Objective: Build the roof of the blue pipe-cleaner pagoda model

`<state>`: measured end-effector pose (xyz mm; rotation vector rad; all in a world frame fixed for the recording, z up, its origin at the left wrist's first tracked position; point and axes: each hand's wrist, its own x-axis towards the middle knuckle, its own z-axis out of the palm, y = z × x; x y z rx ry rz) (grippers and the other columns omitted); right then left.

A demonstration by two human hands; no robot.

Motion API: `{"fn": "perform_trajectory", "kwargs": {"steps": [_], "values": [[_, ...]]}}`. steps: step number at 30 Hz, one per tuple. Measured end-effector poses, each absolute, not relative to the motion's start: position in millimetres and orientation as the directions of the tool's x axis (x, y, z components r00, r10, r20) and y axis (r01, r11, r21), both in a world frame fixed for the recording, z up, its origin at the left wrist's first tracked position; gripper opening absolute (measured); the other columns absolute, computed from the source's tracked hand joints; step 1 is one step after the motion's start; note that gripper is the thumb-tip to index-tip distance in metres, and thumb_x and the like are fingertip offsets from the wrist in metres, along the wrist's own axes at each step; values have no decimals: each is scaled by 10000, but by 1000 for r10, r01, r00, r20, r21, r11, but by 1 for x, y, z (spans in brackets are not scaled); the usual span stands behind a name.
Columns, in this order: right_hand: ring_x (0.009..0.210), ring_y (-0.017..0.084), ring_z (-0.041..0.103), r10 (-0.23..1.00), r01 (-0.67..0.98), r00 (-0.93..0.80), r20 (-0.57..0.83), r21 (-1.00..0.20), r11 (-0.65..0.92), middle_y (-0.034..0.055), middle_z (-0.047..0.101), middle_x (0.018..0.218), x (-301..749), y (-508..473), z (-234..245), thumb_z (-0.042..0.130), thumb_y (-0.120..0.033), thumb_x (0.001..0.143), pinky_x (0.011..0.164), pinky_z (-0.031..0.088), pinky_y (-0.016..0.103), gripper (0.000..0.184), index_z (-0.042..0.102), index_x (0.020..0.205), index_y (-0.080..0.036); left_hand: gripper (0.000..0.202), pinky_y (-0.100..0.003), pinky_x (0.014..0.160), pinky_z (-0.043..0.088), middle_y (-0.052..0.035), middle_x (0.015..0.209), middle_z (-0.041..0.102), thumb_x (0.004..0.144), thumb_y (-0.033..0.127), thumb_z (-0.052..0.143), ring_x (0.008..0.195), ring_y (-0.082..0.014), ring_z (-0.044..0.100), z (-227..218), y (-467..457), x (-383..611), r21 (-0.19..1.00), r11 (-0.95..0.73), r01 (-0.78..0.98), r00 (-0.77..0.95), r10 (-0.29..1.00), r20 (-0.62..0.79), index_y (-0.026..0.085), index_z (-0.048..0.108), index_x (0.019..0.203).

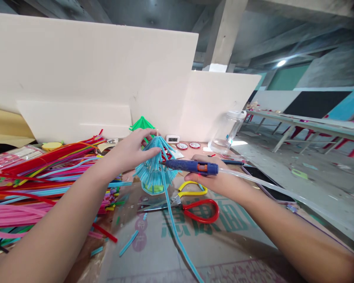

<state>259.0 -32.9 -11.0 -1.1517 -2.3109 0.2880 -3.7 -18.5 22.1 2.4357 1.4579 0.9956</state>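
A tiered blue pagoda model (153, 165), built of pipe-cleaner strips, stands on the cardboard (147, 263). My left hand (140, 146) grips its pointed top from the left, thumb and fingers around it. In my right hand (205, 173) is a blue hot glue gun (191, 166) with a long clear glue stick (262, 184) out of its back. The nozzle points left and meets or nearly meets the model's side. One long light-blue pipe cleaner (174, 224) runs from the model down toward me. Scissors (202, 210) with red and yellow handles lie just in front.
Bundles of coloured pipe cleaners (23, 210) cover the left side. Behind the model are a green roof-shaped piece (142, 123), a small digital clock (172, 138) and two round tins (194, 145). A clear bottle (226, 133) and a phone (268, 184) lie to the right. White boards (91, 70) stand behind.
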Motion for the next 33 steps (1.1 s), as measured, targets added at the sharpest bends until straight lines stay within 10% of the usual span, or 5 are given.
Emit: {"fn": "perform_trajectory", "kwargs": {"steps": [33], "values": [[623, 144, 555, 787, 632, -431, 442, -475, 613, -22, 615, 655, 255, -36, -11, 732, -471, 750, 568, 375, 260, 286, 620, 769, -208, 544, -382, 879, 489, -87, 1163, 606, 824, 488, 576, 963, -227, 598, 20, -15, -5, 422, -543, 726, 327, 812, 483, 189, 539, 1277]]}}
